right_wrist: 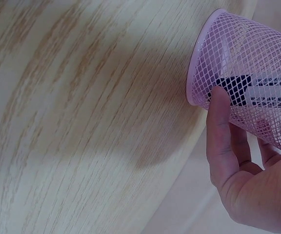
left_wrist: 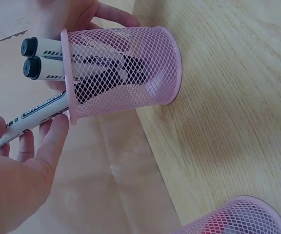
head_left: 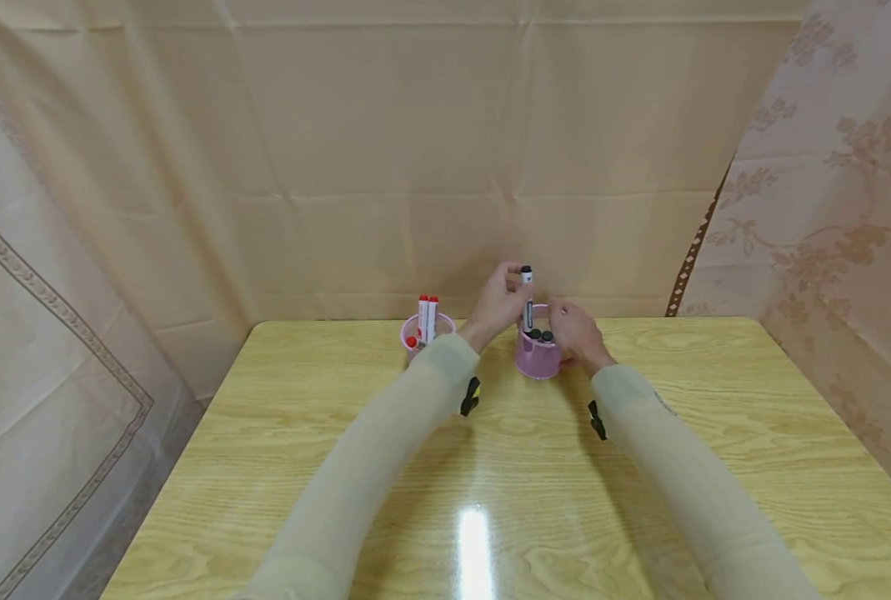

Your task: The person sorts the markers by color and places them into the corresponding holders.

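Observation:
My left hand (head_left: 496, 307) pinches a whiteboard marker (head_left: 528, 283) with a white barrel and black cap. In the left wrist view this marker (left_wrist: 35, 116) leans over the rim, its lower part inside a pink mesh pen cup (left_wrist: 165, 68). Two more black-capped markers (left_wrist: 50, 68) stand in that cup. My right hand (head_left: 576, 332) holds the cup from its right side. Curved fingers (right_wrist: 221, 126) lie against the mesh in the right wrist view; the thumb is hidden there.
Left of my left hand, a second pink mesh cup (head_left: 448, 320) holds several red-capped markers (head_left: 427, 317). Both cups stand near the back edge of the wooden table (head_left: 490, 467). A beige curtain (head_left: 385, 150) hangs directly behind it.

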The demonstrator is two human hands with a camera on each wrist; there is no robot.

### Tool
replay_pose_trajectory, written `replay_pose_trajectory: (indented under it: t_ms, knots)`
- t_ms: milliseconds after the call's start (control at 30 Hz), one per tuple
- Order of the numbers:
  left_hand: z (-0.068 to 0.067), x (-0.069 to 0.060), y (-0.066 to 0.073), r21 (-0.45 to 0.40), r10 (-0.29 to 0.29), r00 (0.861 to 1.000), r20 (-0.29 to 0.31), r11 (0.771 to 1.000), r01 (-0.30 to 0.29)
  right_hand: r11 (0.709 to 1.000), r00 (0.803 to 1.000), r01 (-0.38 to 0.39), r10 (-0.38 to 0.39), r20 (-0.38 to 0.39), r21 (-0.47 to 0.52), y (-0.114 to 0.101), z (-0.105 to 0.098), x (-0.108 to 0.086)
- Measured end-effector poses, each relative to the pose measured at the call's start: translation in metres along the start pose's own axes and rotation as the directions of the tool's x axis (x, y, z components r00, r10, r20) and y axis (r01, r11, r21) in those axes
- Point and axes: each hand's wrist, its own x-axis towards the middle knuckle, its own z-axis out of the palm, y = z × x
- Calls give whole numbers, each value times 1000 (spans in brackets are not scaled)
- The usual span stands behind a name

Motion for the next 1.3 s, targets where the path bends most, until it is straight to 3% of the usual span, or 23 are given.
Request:
replay_pose_trajectory:
  t_ms: [333, 500, 767, 1000, 1300]
  knots:
    - [-2, -2, -1, 172, 19, 1000, 17, 985, -21, 1000, 1000, 15, -15, -6, 3, 0, 0, -3]
    - [-2, -1, -3, 233, 51, 998, 43, 971, -60, 1000, 999, 31, -30, -15, 6, 0, 0, -3]
    - [-4, -2, -8, 242, 109, 986, 126, 960, -137, 999, 999, 46, -46, -25, -9, 1, 1, -1]
    - [-4, 1, -13, 226, 135, 988, 70, 963, -148, 998, 998, 53, -54, -17, -27, 1, 1, -3]
    - [3, 8, -11, 322, 149, 989, 7, 936, -143, 999, 999, 39, -39, -10, 7, 1, -1, -3]
